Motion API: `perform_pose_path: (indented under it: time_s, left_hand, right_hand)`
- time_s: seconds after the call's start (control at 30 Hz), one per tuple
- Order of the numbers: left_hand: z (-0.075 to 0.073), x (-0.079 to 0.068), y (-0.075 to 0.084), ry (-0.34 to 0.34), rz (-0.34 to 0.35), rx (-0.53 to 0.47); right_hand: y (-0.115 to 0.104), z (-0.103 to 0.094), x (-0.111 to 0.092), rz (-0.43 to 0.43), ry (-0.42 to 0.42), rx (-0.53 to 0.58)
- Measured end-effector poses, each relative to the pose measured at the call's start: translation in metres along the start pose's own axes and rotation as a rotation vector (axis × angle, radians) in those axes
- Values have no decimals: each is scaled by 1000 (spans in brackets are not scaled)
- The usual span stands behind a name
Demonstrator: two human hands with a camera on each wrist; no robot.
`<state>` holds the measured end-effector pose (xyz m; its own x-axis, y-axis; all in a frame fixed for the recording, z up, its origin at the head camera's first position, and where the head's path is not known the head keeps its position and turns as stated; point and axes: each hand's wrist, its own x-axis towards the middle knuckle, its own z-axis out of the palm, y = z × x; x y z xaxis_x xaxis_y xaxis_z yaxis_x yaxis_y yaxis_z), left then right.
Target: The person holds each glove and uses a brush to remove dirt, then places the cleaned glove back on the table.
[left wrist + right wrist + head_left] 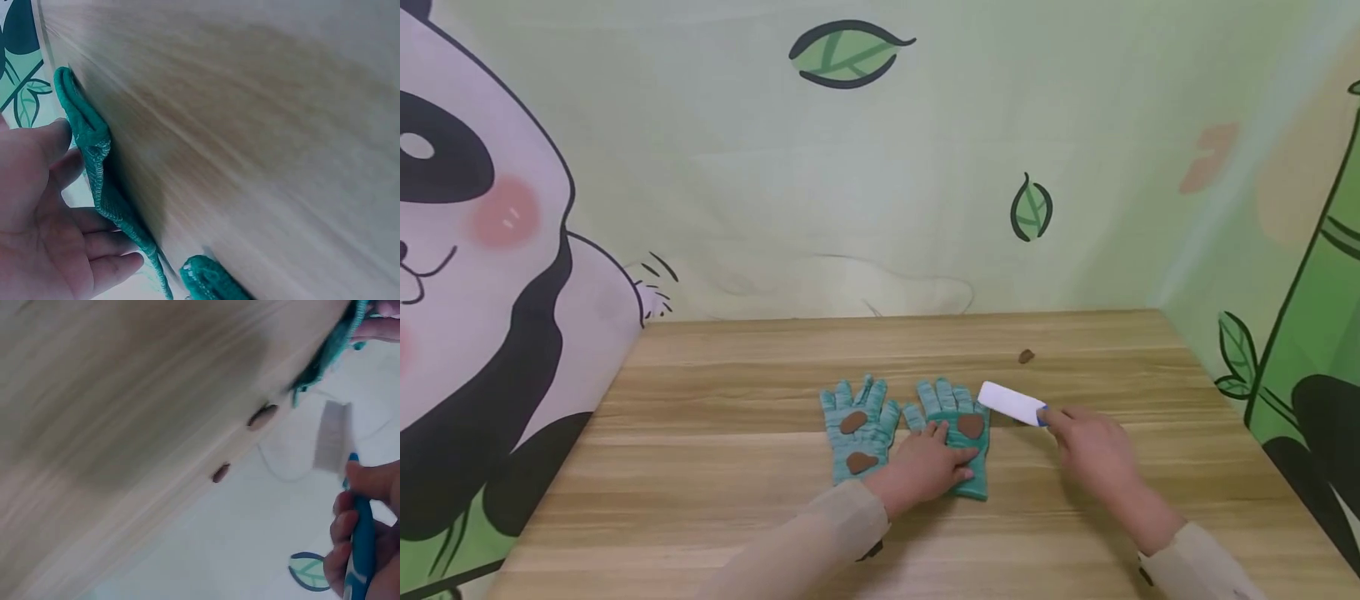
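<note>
Right fingers: wrapped around the blue handle (361,550) of the tool (1011,404), thumb laid along it; the right hand (1093,454) was nearer to the tool than the left.
Right glove from right fingers: to their left, flat on the surface (737,417), with the tool's white head bridging most of the gap.
Tool, long axis: roughly crosswise, the head pointing left and slightly away from the person, the handle running back to the right hand.
Tool, height: its head appeared raised off the surface; its far end was at the right glove's outermost finger, contact unclear.
Left fingers: extended and spread, gripping nothing; the left hand (921,462) rested on the right glove (955,412).
Right glove, long axis: running away from the person, cuff near, finger ends far and leaning slightly left, so the tool lay across that line.
Brown patch (970,426): on the right glove, between the left hand and the tool's head.
Left glove (868,442): just beside, finger ends also away, carrying two patches.
Loose brown bit (1026,356): on the surface beyond the tool.
</note>
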<state>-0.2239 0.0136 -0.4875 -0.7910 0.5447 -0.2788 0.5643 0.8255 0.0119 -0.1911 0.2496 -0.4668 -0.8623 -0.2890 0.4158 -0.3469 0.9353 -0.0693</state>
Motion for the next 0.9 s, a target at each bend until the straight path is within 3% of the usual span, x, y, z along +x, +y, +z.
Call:
perform_pose_path:
  time_s: [0.23, 0.3, 0.53, 0.73, 0.9]
  left_hand:
    - [1, 1, -1, 0, -3, -16]
    - [1, 1, 0, -1, 1, -21]
    - [0, 0, 0, 8, 16, -21]
    - [-1, -1, -1, -8, 1, -33]
    - [-2, -1, -1, -17, 3, -38]
  right_hand:
    - [-3, 5, -3, -160, -93, -19]
    - [-3, 8, -5, -148, -82, -34]
    - [-2, 5, -3, 8, -2, -9]
    - [-6, 2, -3, -127, -83, 7]
    - [-8, 8, -2, -83, -80, -6]
